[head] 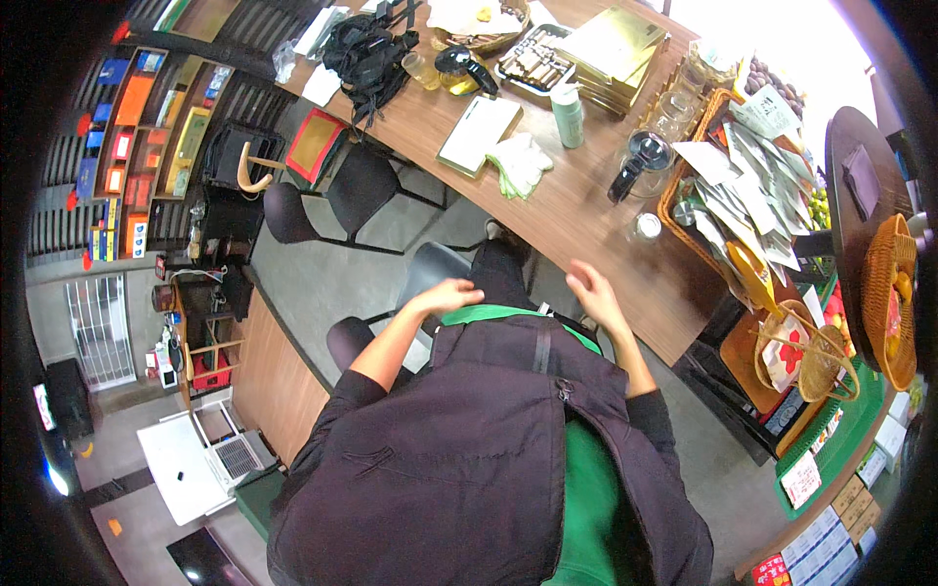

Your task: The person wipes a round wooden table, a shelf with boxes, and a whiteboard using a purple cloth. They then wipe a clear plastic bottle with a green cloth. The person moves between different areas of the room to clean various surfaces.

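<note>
My left hand [452, 294] hovers by the front hem of the green shirt [487, 313], its fingers loosely bent, and nothing shows in it. Near the table's edge, my right hand [593, 291] is raised with the fingers slightly curved and holds nothing. In front of me stretches a wooden table [586, 220]. On it lie white-and-green work gloves [520, 162], partly against a flat pale box or pad [480, 135]. A light green bottle [568, 117] stands behind them. To the right are a glass pot with a black lid and handle [645, 165] and a small white-topped jar [648, 226].
Across the table are a black backpack [366, 58], a tray of small tools [538, 60] and a golden stack [612, 51]. A wicker basket [667, 209] full of papers sits right. Black chairs [363, 190] stand left of the table; shelves [135, 139] line the far left.
</note>
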Motion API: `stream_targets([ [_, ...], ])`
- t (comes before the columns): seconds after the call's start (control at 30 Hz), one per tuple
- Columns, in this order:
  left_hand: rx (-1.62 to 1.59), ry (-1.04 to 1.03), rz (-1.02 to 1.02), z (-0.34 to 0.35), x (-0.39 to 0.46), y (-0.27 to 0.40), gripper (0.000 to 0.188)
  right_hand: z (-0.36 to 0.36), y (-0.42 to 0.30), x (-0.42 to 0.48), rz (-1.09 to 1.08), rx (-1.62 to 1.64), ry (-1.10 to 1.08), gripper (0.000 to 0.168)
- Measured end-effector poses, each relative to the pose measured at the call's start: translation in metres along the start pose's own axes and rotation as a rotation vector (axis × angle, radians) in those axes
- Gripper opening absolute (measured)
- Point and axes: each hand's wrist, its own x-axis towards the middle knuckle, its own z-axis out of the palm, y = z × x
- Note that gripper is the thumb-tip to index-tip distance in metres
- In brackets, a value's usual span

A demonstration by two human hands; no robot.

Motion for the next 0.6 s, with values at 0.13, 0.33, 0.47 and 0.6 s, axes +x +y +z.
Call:
stream_targets([
  [0.13,-0.26,0.415,0.2,-0.094,0.042,0.053,0.033,0.03,-0.066,0.107,-0.124,-0.186,0.168,0.053],
  [0.33,0.103,0.808,0.369,-0.211,0.169,0.064,0.045,0.105,-0.053,0.237,-0.192,-0.789,0.483,0.063],
  [0.47,0.275,0.675,0.361,-0.252,0.237,0.075,0.086,0.122,-0.025,0.278,-0.126,-1.032,0.582,0.065],
  [0.6,0.227,0.506,0.409,-0.258,0.258,0.087,0.091,0.122,0.005,0.289,-0.133,-0.596,0.789,0.065],
])
